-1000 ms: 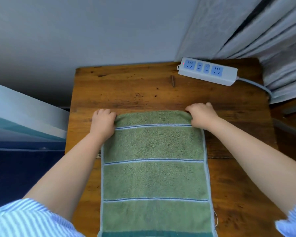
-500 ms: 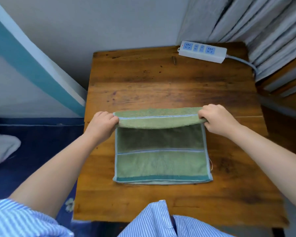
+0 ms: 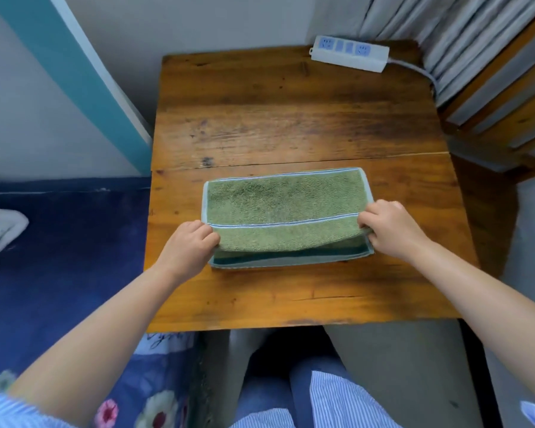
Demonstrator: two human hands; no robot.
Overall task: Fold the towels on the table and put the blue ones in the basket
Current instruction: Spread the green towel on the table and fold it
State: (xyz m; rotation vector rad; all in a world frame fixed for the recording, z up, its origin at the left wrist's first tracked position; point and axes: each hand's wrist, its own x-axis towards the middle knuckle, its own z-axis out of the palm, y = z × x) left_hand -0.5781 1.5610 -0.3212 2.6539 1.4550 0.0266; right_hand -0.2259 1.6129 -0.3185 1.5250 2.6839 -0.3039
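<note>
A green towel with thin blue-white stripes lies doubled over on the wooden table. Its top layer comes toward me and stops just short of the lower layer's dark green near edge. My left hand pinches the top layer's near left corner. My right hand pinches its near right corner. No blue towel or basket is in view.
A white power strip with its cable lies at the table's far right corner. Grey curtains and a wooden frame stand to the right. A dark blue bed cover with a white cloth is on the left.
Both hands have carried the towel's far edge toward me, folding it in half over the near part. The view has shifted so that more of the table shows.
</note>
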